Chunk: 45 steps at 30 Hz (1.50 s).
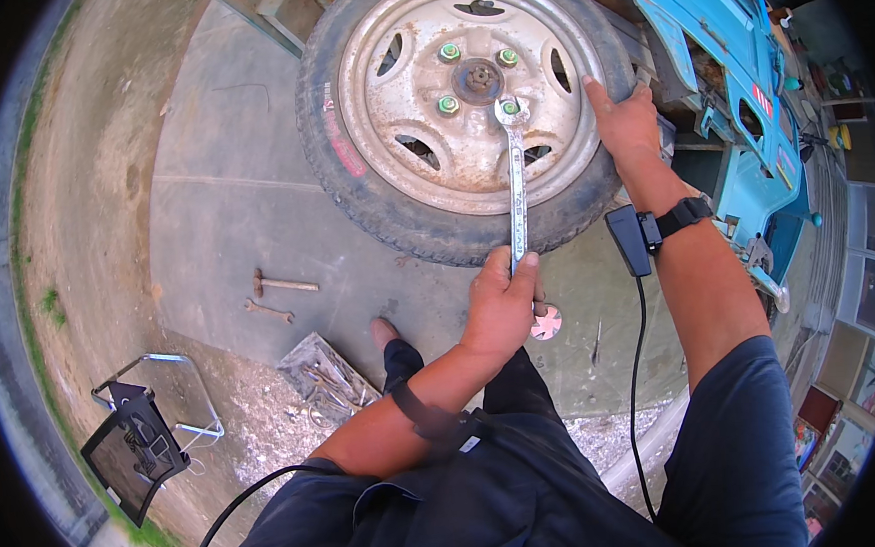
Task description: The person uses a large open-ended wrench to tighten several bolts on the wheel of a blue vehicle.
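Note:
My left hand [501, 308] is closed round the lower shaft of a long silver wrench [517, 183]. The wrench's open jaw sits around the lower right wheel nut, which has a green centre. Three more nuts, one of them the upper left nut [449, 52], ring the hub [478, 80] of a rusty, pale wheel rim [374, 137]. My right hand [632, 126] grips the right edge of the black tyre [353, 203], its thumb on the sidewall and its other fingers partly hidden over the tread.
A blue vehicle [745, 64] stands at the right. On the floor lie a hammer [288, 284], a small wrench [269, 311], a tray of tools [307, 354], a thin pointed tool [596, 344] and a round pink-and-white thing [547, 322]. A folding chair [132, 443] stands at left.

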Tool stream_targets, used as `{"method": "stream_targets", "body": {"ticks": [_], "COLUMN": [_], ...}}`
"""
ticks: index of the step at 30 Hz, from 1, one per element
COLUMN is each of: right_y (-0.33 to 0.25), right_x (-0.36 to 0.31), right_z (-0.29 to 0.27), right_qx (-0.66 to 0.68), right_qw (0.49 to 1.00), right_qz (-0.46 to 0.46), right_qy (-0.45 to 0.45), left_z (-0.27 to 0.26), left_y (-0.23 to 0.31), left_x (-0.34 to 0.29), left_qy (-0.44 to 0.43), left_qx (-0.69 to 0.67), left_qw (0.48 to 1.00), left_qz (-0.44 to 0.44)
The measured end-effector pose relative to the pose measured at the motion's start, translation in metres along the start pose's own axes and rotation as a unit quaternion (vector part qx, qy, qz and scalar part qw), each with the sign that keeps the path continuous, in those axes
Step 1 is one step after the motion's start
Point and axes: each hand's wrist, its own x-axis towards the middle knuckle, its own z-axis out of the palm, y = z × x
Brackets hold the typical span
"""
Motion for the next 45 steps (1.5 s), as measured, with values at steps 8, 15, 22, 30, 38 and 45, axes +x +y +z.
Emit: {"method": "stream_targets", "body": {"ticks": [8,15,22,30,38,45], "right_y": [0.003,0.004,0.005,0.003,0.006,-0.002], "right_x": [0.003,0.005,0.006,0.003,0.006,0.010], "right_z": [0.006,0.004,0.003,0.002,0.006,-0.002], "right_qx": [-0.015,-0.010,-0.017,-0.015,-0.017,-0.002], "right_qw": [1.000,1.000,1.000,1.000,0.999,1.000], "right_qz": [-0.012,-0.015,-0.005,-0.010,-0.017,-0.021], "right_qy": [0.020,0.011,0.003,0.005,0.022,-0.007], "left_z": [-0.010,-0.003,0.002,0.003,-0.009,-0.014], "left_y": [-0.007,-0.002,-0.005,0.003,-0.002,0.002], "left_x": [-0.007,-0.006,-0.009,-0.002,0.002,-0.004], "left_qy": [-0.020,0.008,-0.017,0.003,-0.014,-0.064], "left_qx": [0.020,0.048,-0.036,0.004,-0.051,-0.204], "left_qw": [1.000,0.999,0.999,1.000,0.997,0.971], "left_qz": [0.005,0.013,-0.026,-0.007,-0.047,-0.104]}}
